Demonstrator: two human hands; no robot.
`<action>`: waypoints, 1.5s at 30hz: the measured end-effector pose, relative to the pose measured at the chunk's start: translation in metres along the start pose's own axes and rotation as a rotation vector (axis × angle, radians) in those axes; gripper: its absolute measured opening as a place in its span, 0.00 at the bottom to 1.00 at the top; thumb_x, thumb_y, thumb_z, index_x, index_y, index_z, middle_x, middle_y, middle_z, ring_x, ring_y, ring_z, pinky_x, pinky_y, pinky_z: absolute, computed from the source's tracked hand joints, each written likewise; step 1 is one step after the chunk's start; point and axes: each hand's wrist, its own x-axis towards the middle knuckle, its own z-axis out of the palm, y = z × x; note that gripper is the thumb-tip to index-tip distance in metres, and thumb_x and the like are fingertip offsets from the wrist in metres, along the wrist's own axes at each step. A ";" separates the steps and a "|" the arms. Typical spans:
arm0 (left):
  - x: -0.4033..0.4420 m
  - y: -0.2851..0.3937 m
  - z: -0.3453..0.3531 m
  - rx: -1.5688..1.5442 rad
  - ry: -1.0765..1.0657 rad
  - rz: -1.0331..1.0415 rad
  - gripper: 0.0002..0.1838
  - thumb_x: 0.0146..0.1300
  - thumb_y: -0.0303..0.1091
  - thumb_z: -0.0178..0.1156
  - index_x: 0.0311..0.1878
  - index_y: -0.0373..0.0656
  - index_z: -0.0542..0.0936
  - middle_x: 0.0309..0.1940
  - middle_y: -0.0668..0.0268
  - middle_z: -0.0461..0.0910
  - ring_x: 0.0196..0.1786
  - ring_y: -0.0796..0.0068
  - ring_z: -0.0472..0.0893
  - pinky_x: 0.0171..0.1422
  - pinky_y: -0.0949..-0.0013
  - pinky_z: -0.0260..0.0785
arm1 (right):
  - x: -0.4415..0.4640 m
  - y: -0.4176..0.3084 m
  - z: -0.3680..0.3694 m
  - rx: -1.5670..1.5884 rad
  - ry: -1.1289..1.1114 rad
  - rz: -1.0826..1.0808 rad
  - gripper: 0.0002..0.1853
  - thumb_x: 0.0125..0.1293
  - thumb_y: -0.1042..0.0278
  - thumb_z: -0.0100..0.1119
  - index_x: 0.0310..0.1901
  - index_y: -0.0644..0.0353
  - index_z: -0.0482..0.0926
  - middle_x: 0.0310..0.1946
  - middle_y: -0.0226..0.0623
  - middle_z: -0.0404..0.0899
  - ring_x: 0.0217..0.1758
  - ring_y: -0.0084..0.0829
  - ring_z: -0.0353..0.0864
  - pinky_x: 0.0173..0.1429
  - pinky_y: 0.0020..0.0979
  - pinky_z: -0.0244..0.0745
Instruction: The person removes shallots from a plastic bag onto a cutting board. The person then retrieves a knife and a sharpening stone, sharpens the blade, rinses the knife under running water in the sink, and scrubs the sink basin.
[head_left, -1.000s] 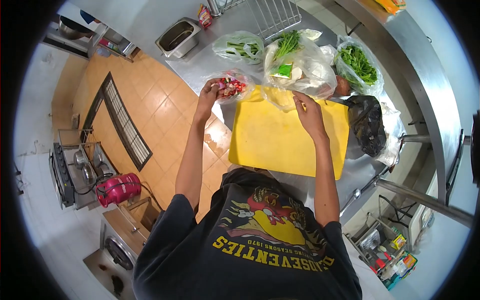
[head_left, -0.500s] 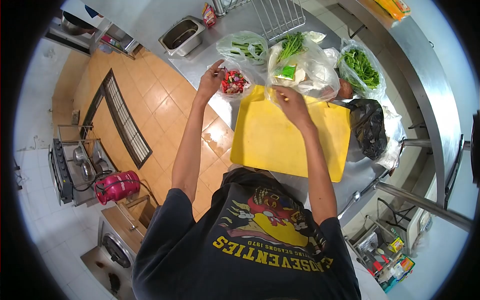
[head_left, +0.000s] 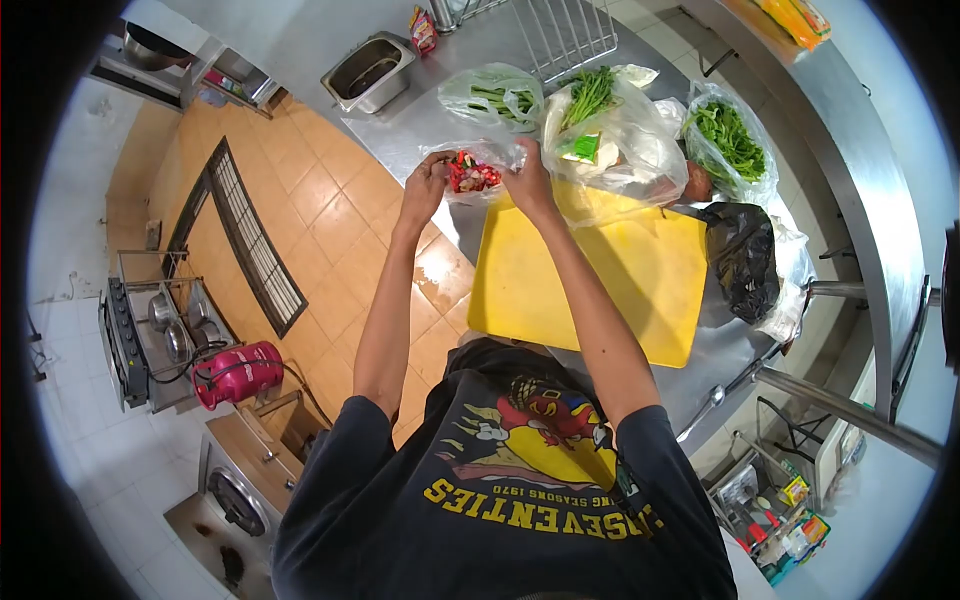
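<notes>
Red chilies and pale shallot-like pieces lie in a clear plastic bag [head_left: 473,173] at the left end of the steel counter. My left hand [head_left: 426,183] pinches the bag's left edge. On its right edge, my right hand [head_left: 528,182] has closed its fingers, so the bag is stretched between both hands. Below my right forearm is a yellow cutting board [head_left: 590,285]. Behind the hands sits a bag of long green vegetables [head_left: 500,100]. Right of them, a larger clear bag [head_left: 620,165] contains leafy greens and a green packet [head_left: 582,148].
A steel container [head_left: 368,72] and a wire rack [head_left: 562,38] stand at the back. On the right are a bag of leafy greens [head_left: 730,140] and a black plastic bag [head_left: 742,258]. A pink gas cylinder [head_left: 238,375] stands by the stove at left.
My right hand has moved left from over the cutting board to the chili bag's right edge. My left hand has come down slightly onto its left edge, and the bag now spreads wider.
</notes>
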 end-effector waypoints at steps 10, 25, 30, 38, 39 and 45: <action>-0.013 0.008 0.007 0.394 0.165 0.140 0.15 0.71 0.39 0.51 0.48 0.38 0.80 0.34 0.48 0.78 0.38 0.50 0.79 0.47 0.54 0.71 | 0.011 -0.008 -0.016 0.260 -0.322 0.351 0.24 0.65 0.63 0.59 0.60 0.67 0.70 0.46 0.39 0.81 0.44 0.27 0.81 0.45 0.30 0.75; -0.078 0.098 0.038 0.387 -0.088 0.206 0.24 0.64 0.35 0.61 0.62 0.40 0.75 0.27 0.59 0.71 0.30 0.63 0.73 0.39 0.61 0.69 | -0.070 -0.071 -0.114 1.120 -0.350 0.451 0.10 0.74 0.66 0.50 0.51 0.57 0.73 0.35 0.31 0.77 0.33 0.24 0.76 0.37 0.29 0.74; -0.122 0.091 0.090 0.421 -0.366 0.261 0.34 0.57 0.41 0.69 0.67 0.47 0.72 0.26 0.64 0.68 0.30 0.66 0.72 0.39 0.63 0.68 | -0.135 -0.021 -0.173 0.955 -0.143 0.507 0.15 0.71 0.68 0.55 0.57 0.60 0.72 0.40 0.26 0.76 0.36 0.18 0.71 0.42 0.24 0.71; -0.140 0.053 0.124 0.412 -0.397 0.264 0.36 0.50 0.39 0.73 0.62 0.41 0.69 0.41 0.51 0.73 0.44 0.50 0.75 0.48 0.55 0.71 | -0.184 0.025 -0.171 0.003 -0.002 0.256 0.27 0.65 0.56 0.63 0.62 0.61 0.71 0.53 0.43 0.76 0.51 0.35 0.78 0.56 0.32 0.71; -0.140 0.054 0.124 0.382 -0.418 0.242 0.38 0.50 0.38 0.74 0.63 0.41 0.67 0.42 0.49 0.72 0.44 0.48 0.75 0.49 0.54 0.71 | -0.182 0.029 -0.167 -0.119 -0.010 0.179 0.28 0.64 0.56 0.64 0.62 0.60 0.72 0.53 0.45 0.77 0.51 0.38 0.78 0.57 0.34 0.72; -0.149 0.045 0.117 0.393 -0.426 0.110 0.41 0.50 0.36 0.72 0.66 0.41 0.63 0.45 0.48 0.71 0.45 0.49 0.75 0.51 0.55 0.72 | -0.167 0.054 -0.160 -0.309 -0.054 0.187 0.15 0.63 0.61 0.61 0.46 0.62 0.79 0.46 0.54 0.78 0.49 0.50 0.77 0.52 0.42 0.72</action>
